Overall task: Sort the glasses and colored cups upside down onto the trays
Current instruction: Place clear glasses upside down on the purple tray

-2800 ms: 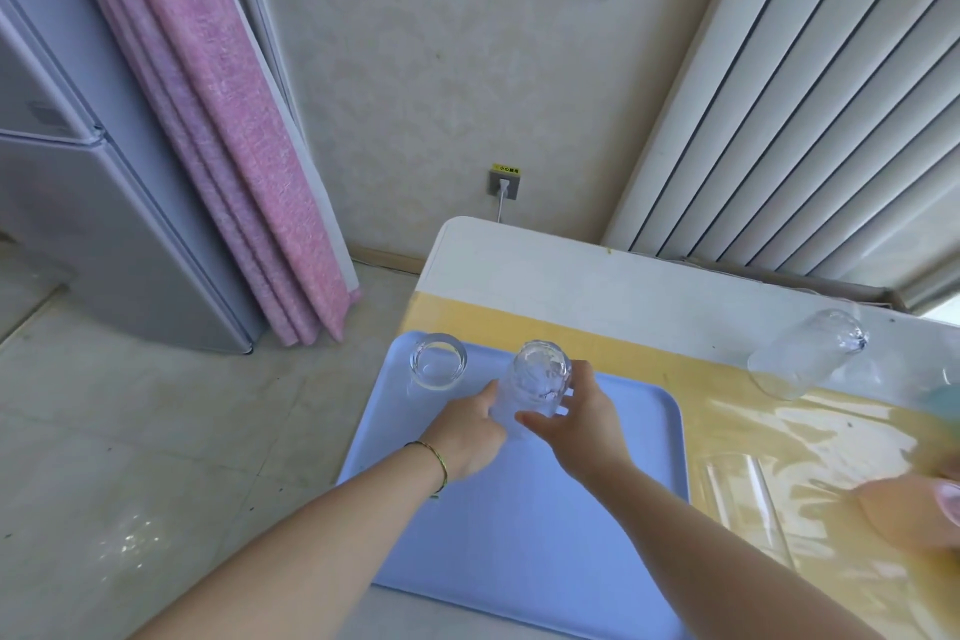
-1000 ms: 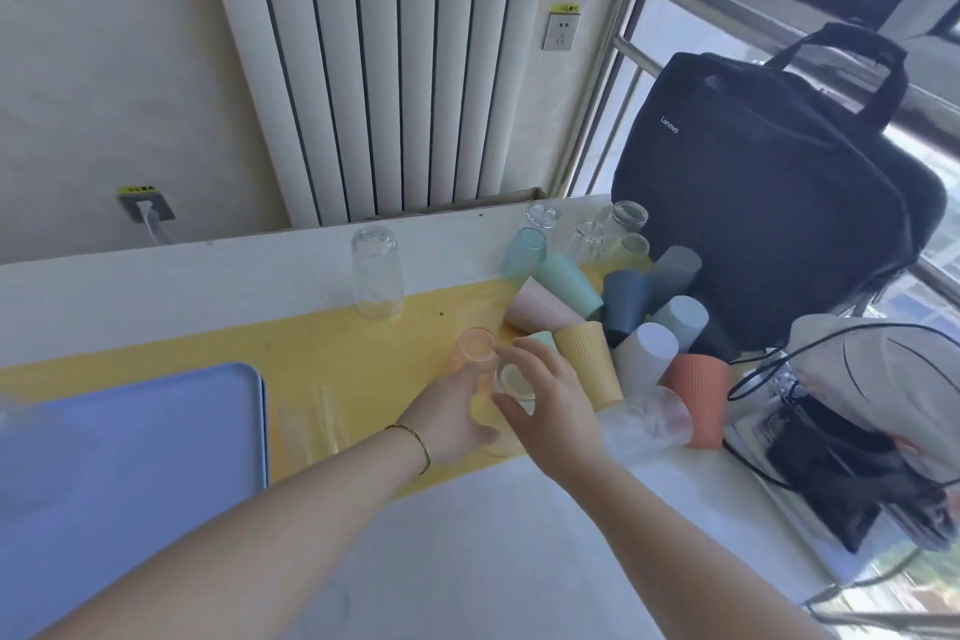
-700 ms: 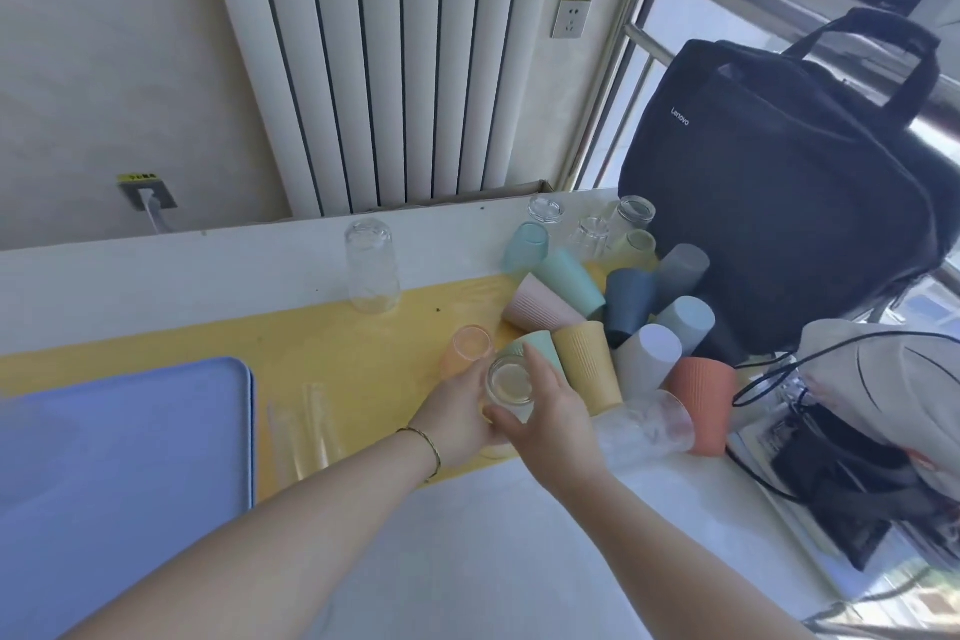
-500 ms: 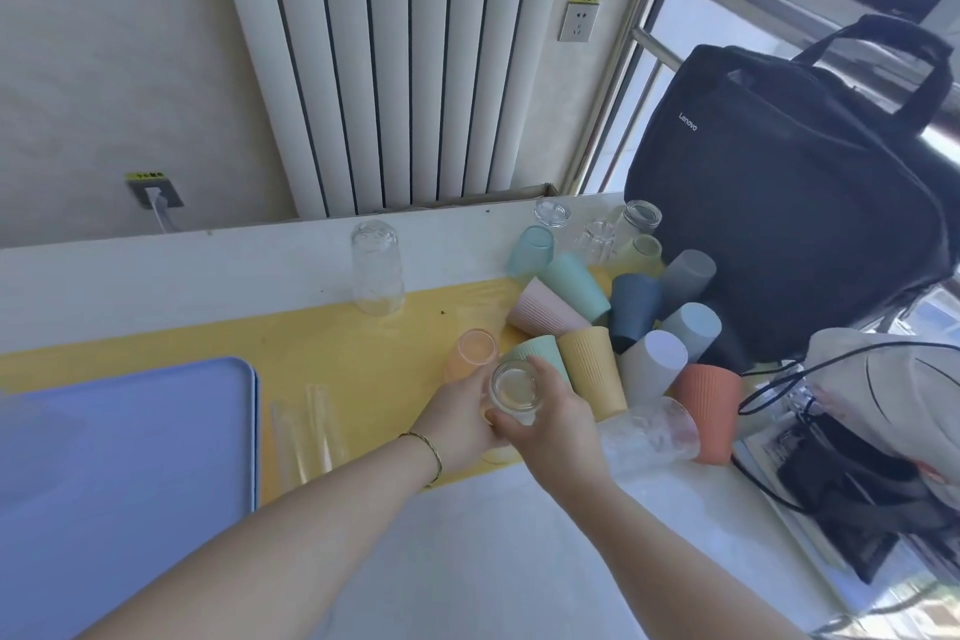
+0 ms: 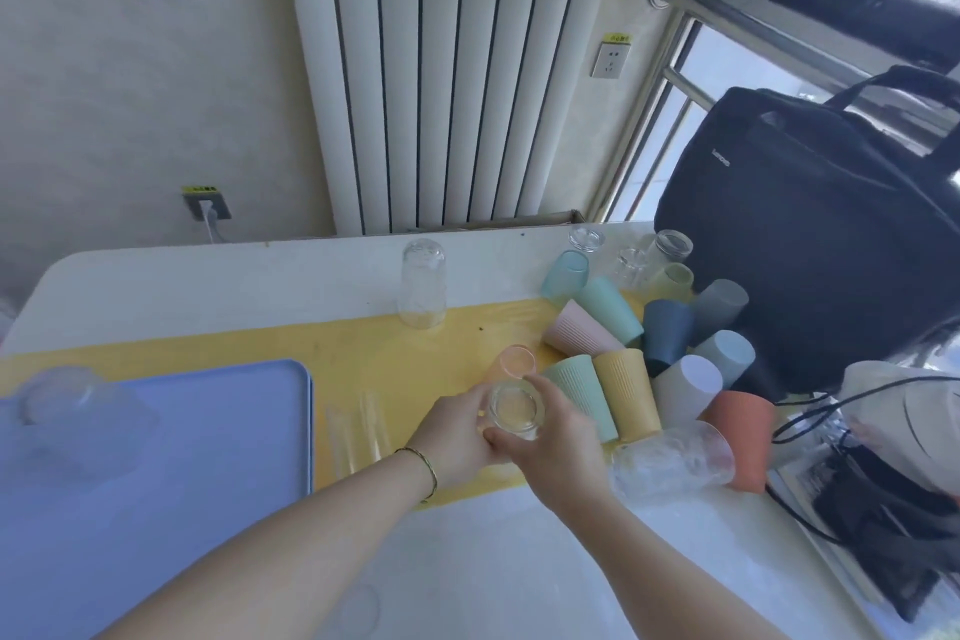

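Note:
Both my hands hold one clear glass (image 5: pixel 515 412) over the yellow mat, its round end facing the camera. My left hand (image 5: pixel 453 439) wraps its left side and my right hand (image 5: pixel 558 442) grips its right side. A blue tray (image 5: pixel 218 431) lies at the left with an upside-down glass (image 5: pixel 67 405) on it, blurred. An orange translucent cup (image 5: pixel 514 363) stands just behind my hands. Several colored cups lie in a heap to the right, among them a green cup (image 5: pixel 582 392) and a yellow cup (image 5: pixel 626 398).
An upturned glass (image 5: pixel 423 288) stands at the back of the table. A clear glass (image 5: pixel 356 434) lies beside the tray and another clear glass (image 5: pixel 675 460) lies right of my hands. A black bag (image 5: pixel 810 234) and cables fill the right side.
I turned from the tray, where both hands set a glass down, to the cup heap. Both hands closed on a clear glass there and now hold it slightly higher.

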